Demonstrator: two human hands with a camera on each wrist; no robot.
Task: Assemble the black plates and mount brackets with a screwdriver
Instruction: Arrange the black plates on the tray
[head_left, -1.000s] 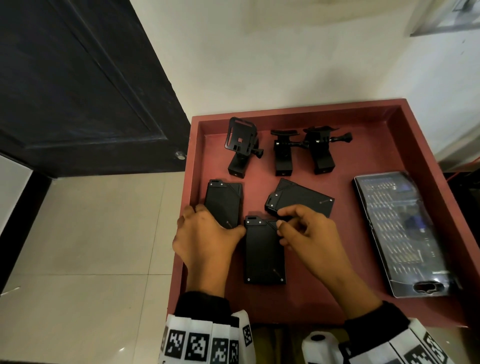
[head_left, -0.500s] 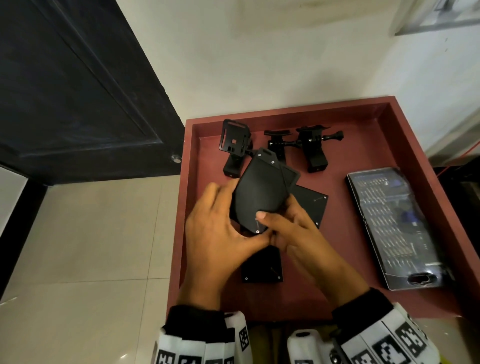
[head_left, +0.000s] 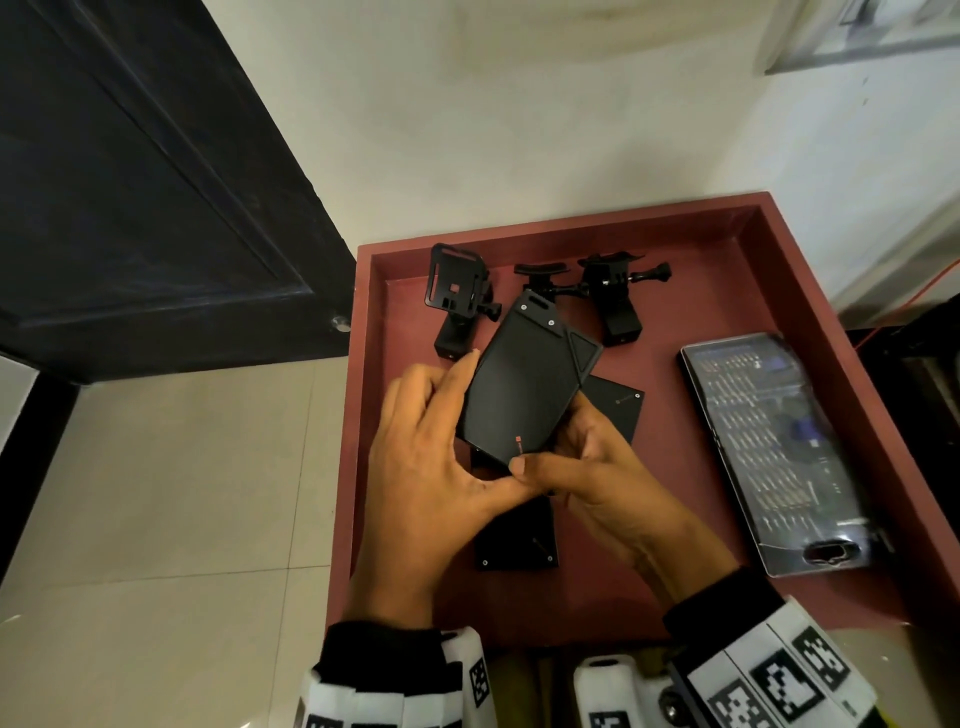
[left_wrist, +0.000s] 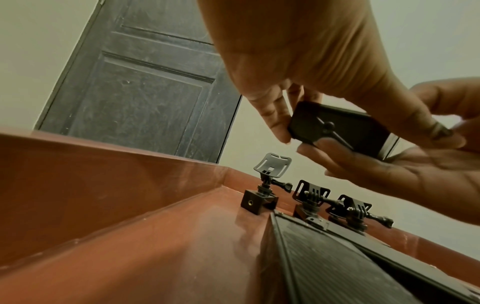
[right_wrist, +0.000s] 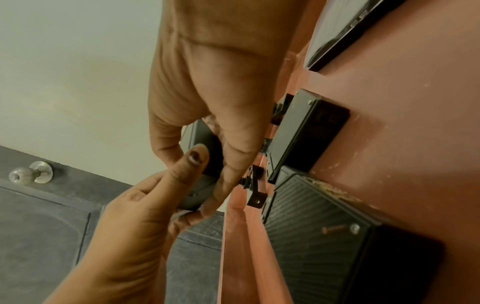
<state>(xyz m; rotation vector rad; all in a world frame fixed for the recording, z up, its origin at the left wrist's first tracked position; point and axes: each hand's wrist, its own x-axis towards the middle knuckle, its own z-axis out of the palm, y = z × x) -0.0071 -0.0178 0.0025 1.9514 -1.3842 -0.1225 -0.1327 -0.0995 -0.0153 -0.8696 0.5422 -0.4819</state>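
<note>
- The left hand (head_left: 426, 467) and the right hand (head_left: 597, 483) are together holding one black plate (head_left: 524, 389) in the air above the red tray (head_left: 810, 291), fingers curled round its near end and side edges.
- The held plate is tilting, its far end with two small screws pointing toward the mount brackets (head_left: 545, 296), which are standing along the tray's far wall.
- Two other plates are lying on the tray floor: one (head_left: 519, 540) under the hands, one (head_left: 618, 405) just beyond the right hand.
- The bit-set case (head_left: 779, 452), closed, is lying by the tray's right wall, well apart from the hands; no screwdriver is out.
- Judgement: the step is inspecting and orienting the plate. To do it well, grip by the edges, keep the screw holes uncovered, and find the face that meets a bracket before reaching for the driver.
- Working low over the tray is advisable, so a slipped part is caught.
</note>
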